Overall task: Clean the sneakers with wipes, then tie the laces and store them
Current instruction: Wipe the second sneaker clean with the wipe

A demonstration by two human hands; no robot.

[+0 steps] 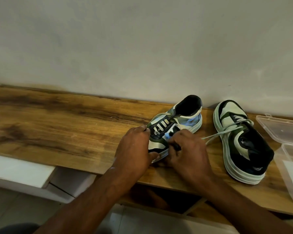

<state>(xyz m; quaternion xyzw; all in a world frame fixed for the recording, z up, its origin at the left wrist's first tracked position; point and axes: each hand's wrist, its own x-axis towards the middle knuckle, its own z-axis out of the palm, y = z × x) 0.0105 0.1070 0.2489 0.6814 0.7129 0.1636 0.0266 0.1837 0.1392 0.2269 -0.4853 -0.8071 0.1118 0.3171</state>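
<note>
Two sneakers sit on the wooden shelf that I am looking down on, and I take the nearer sneaker as my landmark. It stands upright with its toe toward me and its dark heel opening toward the pale wall behind. My left hand grips the toe end from the left side, thumb curled under the front of the sole and fingertips on the upper beside the lacing. My right hand is curled against the right side of the same toe, fingers bent inward; something small and dark shows between them, but I cannot tell what it is or whether they truly pinch it. White laces cross the tongue just beyond my left fingertips.

To the right of that sneaker, apart from it, the second sneaker lies turned the other way, toe toward the wall and heel toward me. Its loose lace trails left across the wood, ending close to my right hand. Further right again, at the frame's edge, an open clear plastic box rests on the shelf, just beside the second sneaker. Below and left of the landmark, under the shelf's front edge, a white ledge shows.
</note>
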